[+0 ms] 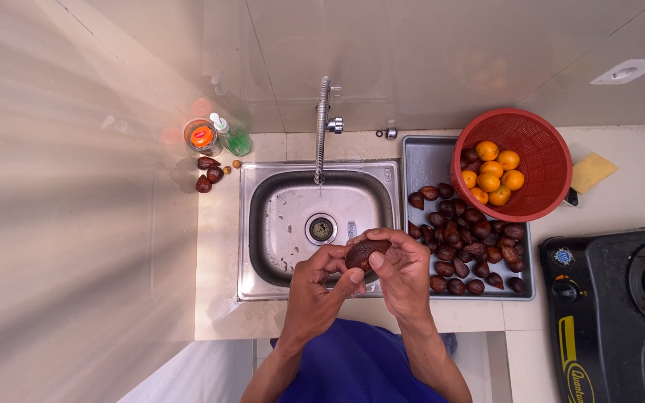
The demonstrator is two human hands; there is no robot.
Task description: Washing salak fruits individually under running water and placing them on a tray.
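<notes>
A dark brown scaly fruit (pixel 366 252) is held between both my hands over the front right rim of the steel sink (pixel 285 224). My left hand (pixel 322 287) pinches it from the left with thumb and fingers. My right hand (pixel 403 270) cups it from the right and above. Many more of the same brown fruits (pixel 463 242) lie heaped in the metal tray (pixel 423 160) just right of my hands.
A red basket (pixel 535 153) with oranges rests on the tray's back right. A faucet (pixel 322 123) arches over the sink. Three brown fruits (pixel 207 173), a green soap bottle (pixel 231 136) and an orange cup stand back left. A black gas stove (pixel 621 298) is at right.
</notes>
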